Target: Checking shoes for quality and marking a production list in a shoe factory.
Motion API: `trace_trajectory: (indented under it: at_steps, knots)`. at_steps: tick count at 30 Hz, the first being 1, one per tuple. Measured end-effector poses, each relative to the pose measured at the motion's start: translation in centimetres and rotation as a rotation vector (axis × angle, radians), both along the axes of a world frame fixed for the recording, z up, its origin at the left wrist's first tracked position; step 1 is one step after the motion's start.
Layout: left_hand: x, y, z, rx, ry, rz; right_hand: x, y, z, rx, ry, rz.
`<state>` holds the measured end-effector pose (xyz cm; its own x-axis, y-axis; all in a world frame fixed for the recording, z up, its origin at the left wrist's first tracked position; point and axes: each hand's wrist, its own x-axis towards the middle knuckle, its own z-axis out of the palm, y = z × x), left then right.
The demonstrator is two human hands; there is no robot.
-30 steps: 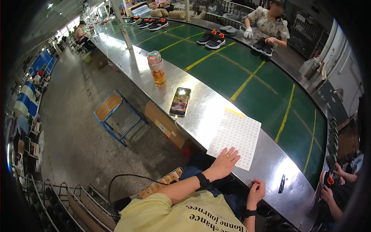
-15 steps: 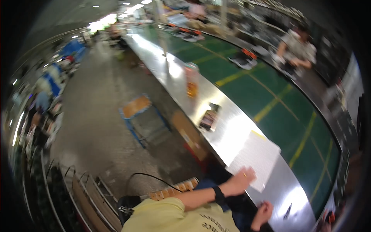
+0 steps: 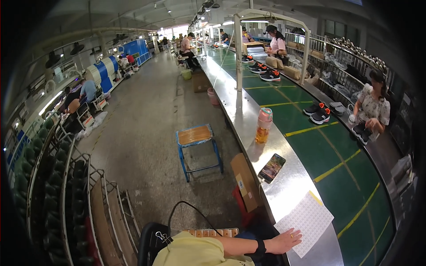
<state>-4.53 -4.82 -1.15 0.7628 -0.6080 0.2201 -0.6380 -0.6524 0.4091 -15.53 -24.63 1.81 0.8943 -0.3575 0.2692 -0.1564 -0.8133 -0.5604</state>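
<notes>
My left hand (image 3: 285,241) rests with fingers stretched out on the near left edge of a white sheet (image 3: 308,217). Rows of small printed marks cover the sheet, and a yellow strip runs along its far edge. The sheet lies on the metal ledge (image 3: 288,199) beside the green conveyor belt (image 3: 328,155). Farther along the ledge lie a phone (image 3: 272,168) with its screen lit and a clear bottle (image 3: 262,126) with a pink lid and amber drink. My right hand is out of the picture.
Pairs of black sneakers (image 3: 317,113) with orange linings sit on the belt. Across it, a co-worker (image 3: 372,106) handles dark shoes. A wooden-topped stool (image 3: 195,135) and a cardboard box (image 3: 245,182) stand left of the ledge. Metal racks (image 3: 73,195) fill the lower left.
The view has shifted, so the ledge and belt sit differently in the picture. My right hand, earlier near the ledge's edge, has left the view. My left hand is still at the sheet.
</notes>
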Motion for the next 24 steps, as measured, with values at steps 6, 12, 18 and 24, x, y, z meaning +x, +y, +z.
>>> trace_trajectory:
  at_steps: [6,12,18,24]
  knots:
    - [1.2,0.4,0.7,-0.139,-0.090,0.040,1.6,0.0,-1.5,0.122,-0.117,-0.050]
    - [1.3,2.2,1.3,0.126,-0.246,0.059,2.4,1.4,-1.3,0.086,-0.326,-0.045]
    - [0.2,0.8,1.8,0.059,-0.157,-0.023,0.5,0.5,-0.8,0.034,-0.319,-0.104]
    - [0.4,1.3,2.1,0.069,-0.093,-0.024,0.7,1.0,-1.0,0.035,-0.351,-0.107]
